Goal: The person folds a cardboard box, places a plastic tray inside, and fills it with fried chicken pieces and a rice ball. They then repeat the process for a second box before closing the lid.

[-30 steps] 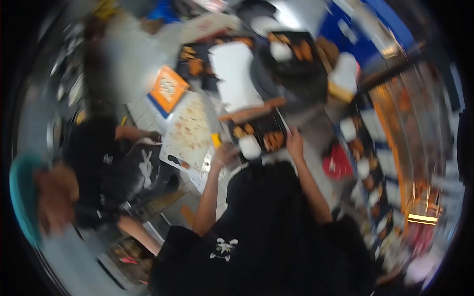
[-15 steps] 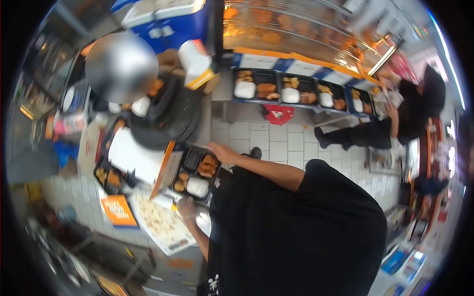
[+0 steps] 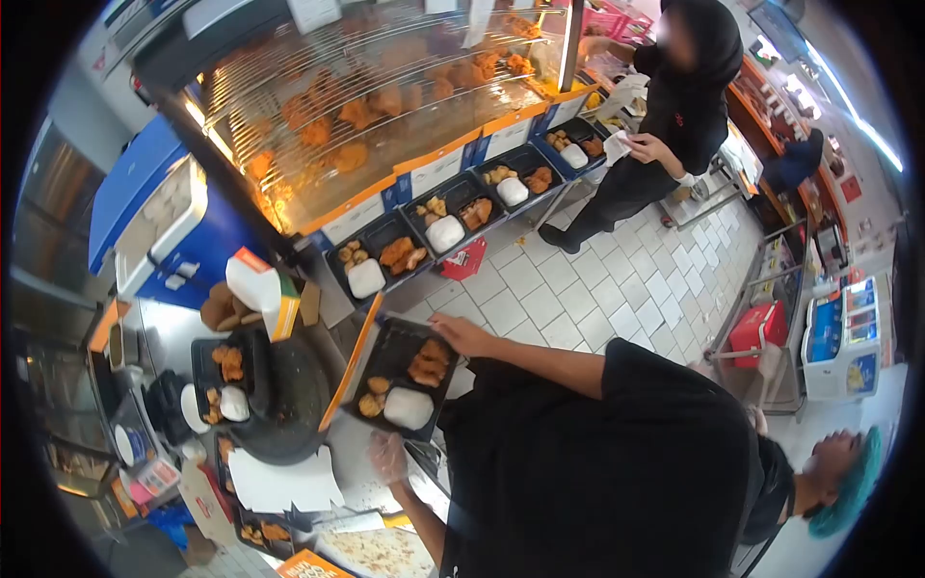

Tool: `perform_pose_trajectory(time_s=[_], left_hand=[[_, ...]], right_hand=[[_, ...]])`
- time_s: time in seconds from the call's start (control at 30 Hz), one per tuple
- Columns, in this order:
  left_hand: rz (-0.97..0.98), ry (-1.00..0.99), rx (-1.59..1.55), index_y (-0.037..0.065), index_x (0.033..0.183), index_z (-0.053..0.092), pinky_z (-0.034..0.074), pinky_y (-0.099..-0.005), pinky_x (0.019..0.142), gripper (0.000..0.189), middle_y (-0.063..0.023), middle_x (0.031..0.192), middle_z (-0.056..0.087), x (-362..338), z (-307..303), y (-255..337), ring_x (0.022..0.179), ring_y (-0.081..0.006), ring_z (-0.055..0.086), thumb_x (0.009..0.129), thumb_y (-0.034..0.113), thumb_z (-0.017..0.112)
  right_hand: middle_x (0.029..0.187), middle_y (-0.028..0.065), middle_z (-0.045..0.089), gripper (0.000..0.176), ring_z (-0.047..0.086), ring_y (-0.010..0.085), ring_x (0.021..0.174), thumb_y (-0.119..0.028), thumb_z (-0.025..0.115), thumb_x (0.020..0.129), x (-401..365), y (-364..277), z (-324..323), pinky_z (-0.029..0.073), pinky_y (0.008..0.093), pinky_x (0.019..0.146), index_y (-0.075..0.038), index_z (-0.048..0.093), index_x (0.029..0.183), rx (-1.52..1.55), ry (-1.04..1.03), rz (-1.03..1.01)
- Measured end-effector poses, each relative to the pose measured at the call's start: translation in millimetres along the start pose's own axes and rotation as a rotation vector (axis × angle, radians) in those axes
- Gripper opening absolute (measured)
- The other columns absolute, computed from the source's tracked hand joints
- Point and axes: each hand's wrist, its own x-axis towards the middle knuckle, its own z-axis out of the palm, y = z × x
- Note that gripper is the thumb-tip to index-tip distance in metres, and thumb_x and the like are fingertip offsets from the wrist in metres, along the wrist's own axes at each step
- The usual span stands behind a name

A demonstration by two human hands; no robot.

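Note:
A black tray box (image 3: pixel 400 345) with an upright orange-edged flap holds fried chicken (image 3: pixel 430 362), small golden pieces and a white packet (image 3: pixel 408 408). My right hand (image 3: pixel 461 333) grips its upper right edge, thumb and fingers around the rim. Just below its lower left edge is my left hand (image 3: pixel 388 459) in a clear glove, fingers apart and nothing seen in them; contact with the tray is unclear.
Filled trays (image 3: pixel 444 218) line the front of a heated chicken cabinet (image 3: pixel 337 111). A co-worker (image 3: pixel 674 106) stands beyond them. A round black stand (image 3: pixel 299 390) and white card (image 3: pixel 284 479) are at left. Another person's teal head cover (image 3: pixel 848 486) shows at lower right.
The view has turned, showing more of the cabinet and floor. The tray box appears slightly lower and larger, with my right hand still gripping it and my left hand still near its lower edge.

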Motion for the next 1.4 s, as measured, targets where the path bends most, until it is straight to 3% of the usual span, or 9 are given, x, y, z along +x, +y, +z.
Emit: perform_pose_trajectory(time_s=[0.1,0.3,0.4,0.5,0.57,0.93,1.07,1.17,1.4], left_hand=[[0.122,-0.163,-0.023,0.001,0.070,0.058,0.042,-0.0521,0.059,0.025,-0.0169,0.069,0.054,77.4,47.1,52.5,0.064,-0.0426,0.052,0.076,0.023,0.067],[0.239,-0.433,0.165,0.001,0.087,0.070,0.052,-0.0457,0.071,0.034,-0.0211,0.085,0.069,192.9,185.5,190.9,0.080,-0.0399,0.066,0.083,0.035,0.063],[0.054,-0.680,-0.021,0.001,0.086,0.069,0.052,-0.0454,0.069,0.033,-0.0203,0.076,0.068,231.6,265.6,209.4,0.071,-0.0379,0.067,0.081,0.033,0.064],[0.098,-0.638,-0.023,-0.004,0.077,0.066,0.049,-0.0392,0.059,0.030,-0.0153,0.067,0.067,242.3,281.0,259.1,0.062,-0.0249,0.066,0.079,0.026,0.065],[0.165,-0.600,0.048,0.000,0.081,0.068,0.050,-0.0436,0.062,0.028,-0.0180,0.067,0.065,245.8,296.6,248.0,0.064,-0.0348,0.065,0.078,0.028,0.067],[0.135,-0.428,0.186,-0.003,0.074,0.058,0.044,-0.0447,0.063,0.026,-0.0186,0.071,0.057,206.7,210.5,223.9,0.068,-0.0374,0.056,0.074,0.022,0.067],[-0.140,-0.431,-0.006,-0.002,0.070,0.055,0.041,-0.0386,0.057,0.019,-0.0113,0.063,0.054,204.4,165.7,245.6,0.060,-0.0199,0.052,0.077,0.013,0.065],[-0.084,-0.448,0.164,0.000,0.069,0.055,0.040,-0.0356,0.055,0.018,-0.0082,0.061,0.052,206.8,142.7,205.4,0.060,-0.0141,0.049,0.080,0.011,0.063],[-0.012,-0.391,0.040,-0.002,0.072,0.056,0.041,-0.0366,0.055,0.017,-0.0076,0.061,0.054,218.8,120.2,215.1,0.059,-0.0140,0.049,0.080,0.011,0.064]], right_hand=[[0.099,0.0163,0.065,0.025,0.064,0.0230,0.091,-0.024,0.049,0.105,-9.6,23.5,-72.8,0.051,0.0373,0.083,-0.006,0.053,0.121,-0.002,0.224,0.156],[0.079,0.0056,0.068,0.027,0.058,0.0106,0.076,-0.026,0.060,0.100,-23.9,91.0,-220.5,0.047,0.0292,0.069,-0.001,0.067,0.105,0.203,0.760,0.268],[0.080,0.0041,0.068,0.030,0.056,0.0092,0.075,-0.028,0.062,0.099,-17.2,116.0,-280.6,0.046,0.0273,0.069,0.000,0.070,0.103,0.289,0.856,0.403],[0.081,0.0037,0.068,0.030,0.056,0.0090,0.075,-0.028,0.063,0.099,-8.5,121.7,-314.8,0.045,0.0265,0.069,0.001,0.071,0.102,0.330,0.895,0.405],[0.082,0.0035,0.068,0.030,0.056,0.0090,0.075,-0.027,0.063,0.099,-1.5,124.3,-324.8,0.045,0.0262,0.069,0.002,0.070,0.101,0.402,0.880,0.353],[0.088,0.0048,0.068,0.023,0.059,0.0102,0.079,-0.022,0.061,0.100,8.4,105.7,-262.9,0.048,0.0265,0.073,0.000,0.066,0.105,0.548,0.693,0.293],[0.090,0.0071,0.069,0.023,0.061,0.0139,0.077,-0.023,0.061,0.099,20.8,88.7,-240.4,0.049,0.0307,0.070,-0.001,0.066,0.106,0.514,0.543,0.275],[0.091,0.0076,0.069,0.024,0.060,0.0143,0.076,-0.024,0.062,0.099,29.6,78.6,-230.0,0.049,0.0312,0.069,-0.001,0.065,0.107,0.500,0.461,0.277],[0.091,0.0081,0.069,0.025,0.062,0.0140,0.079,-0.023,0.064,0.098,51.7,63.0,-207.1,0.049,0.0302,0.071,0.000,0.066,0.107,0.439,0.537,0.196]])
